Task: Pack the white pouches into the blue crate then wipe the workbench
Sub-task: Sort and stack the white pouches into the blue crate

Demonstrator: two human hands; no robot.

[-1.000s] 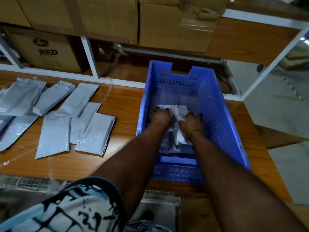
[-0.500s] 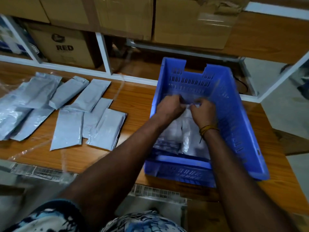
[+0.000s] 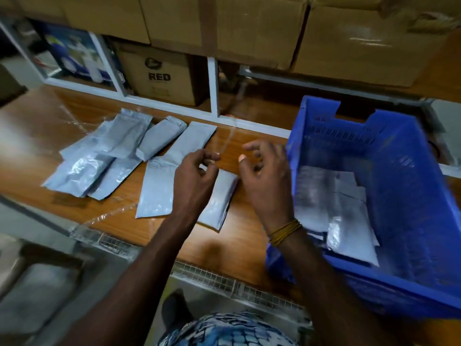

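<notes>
Cardboard boxes (image 3: 249, 26) line the shelving at the far side, one low carton printed RED (image 3: 159, 77), and in front of them runs a wooden workbench (image 3: 239, 236) with a wire mesh edge along its near side. On the right of the bench sits the blue crate (image 3: 404, 151), with several white pouches (image 3: 346, 208) already lying flat on its floor. More loose pouches (image 3: 99, 158) are spread on the left half of the bench, some overlapping, and a nearer pouch (image 3: 154, 191) lies just left of the person's forearms, with another pouch (image 3: 219, 196) right beside it, under the hands.

Both hands hover over the bench, just left of the crate wall. The left hand (image 3: 194, 178) has its fingers loosely curled and grips nothing; the right hand (image 3: 267, 171), with a yellow thread band (image 3: 284, 232) at the wrist, has fingers spread and relaxed, likewise empty.

Packing appears to be the step in hand, roughly partway through, since pouches remain outside the crate. The next move likely calls for lowering both hands onto the nearest pouches, gathering them by their edges, and carrying them right over the crate rim. Wiping looks some way off; no cloth is visible.
</notes>
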